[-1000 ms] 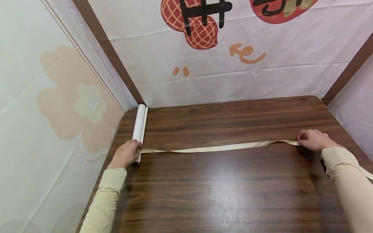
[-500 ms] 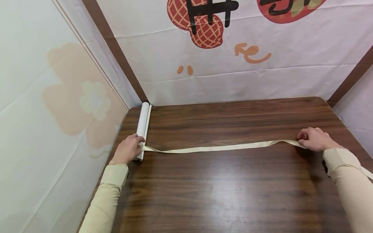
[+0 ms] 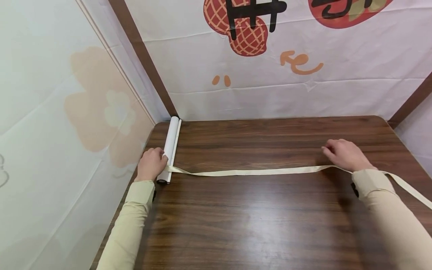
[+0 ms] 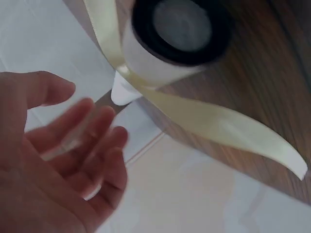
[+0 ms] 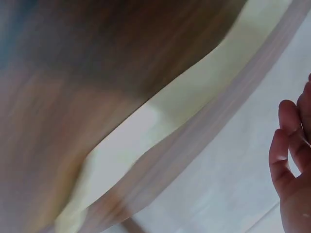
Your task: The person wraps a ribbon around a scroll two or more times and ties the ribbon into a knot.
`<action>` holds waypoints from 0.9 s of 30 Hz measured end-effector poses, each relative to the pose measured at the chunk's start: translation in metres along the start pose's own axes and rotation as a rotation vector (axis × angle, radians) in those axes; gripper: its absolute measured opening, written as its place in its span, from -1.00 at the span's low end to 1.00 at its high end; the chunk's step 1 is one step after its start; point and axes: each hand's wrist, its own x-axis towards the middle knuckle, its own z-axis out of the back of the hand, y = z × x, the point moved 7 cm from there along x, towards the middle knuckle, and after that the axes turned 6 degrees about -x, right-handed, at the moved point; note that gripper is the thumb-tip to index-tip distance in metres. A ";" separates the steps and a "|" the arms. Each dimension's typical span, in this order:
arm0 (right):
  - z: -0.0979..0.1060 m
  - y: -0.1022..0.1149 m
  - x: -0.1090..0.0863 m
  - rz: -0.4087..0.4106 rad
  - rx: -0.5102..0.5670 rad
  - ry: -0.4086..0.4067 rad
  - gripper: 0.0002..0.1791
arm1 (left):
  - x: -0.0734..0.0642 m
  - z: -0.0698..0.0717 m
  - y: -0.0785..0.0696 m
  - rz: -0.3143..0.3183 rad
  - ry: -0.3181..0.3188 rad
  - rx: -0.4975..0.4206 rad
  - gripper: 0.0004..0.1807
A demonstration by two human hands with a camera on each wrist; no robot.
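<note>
Ribbon (image 3: 256, 172) ran across the surface (image 3: 256, 213), draped over the white roll (image 3: 171, 138) and thin strip (image 3: 174, 150) at left, passing by the right sleeve (image 3: 372, 183) out of view. Fingers of left hand (image 3: 150, 164) and right hand (image 3: 345, 153): loosely bent, slightly spread, pinching nothing. Likely trouble: ribbon, unheld, could slip off the roll's curve; a snagging sleeve might drag it askew; a nudged roll might turn.

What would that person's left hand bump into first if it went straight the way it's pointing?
Most likely the white roll just beyond the left hand, though depth is unclear and the cream ribbon crossing there could come first.
</note>
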 end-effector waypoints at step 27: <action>-0.062 0.277 0.084 0.438 0.081 0.031 -0.89 | 0.027 -0.031 0.029 0.341 0.326 -0.064 -0.50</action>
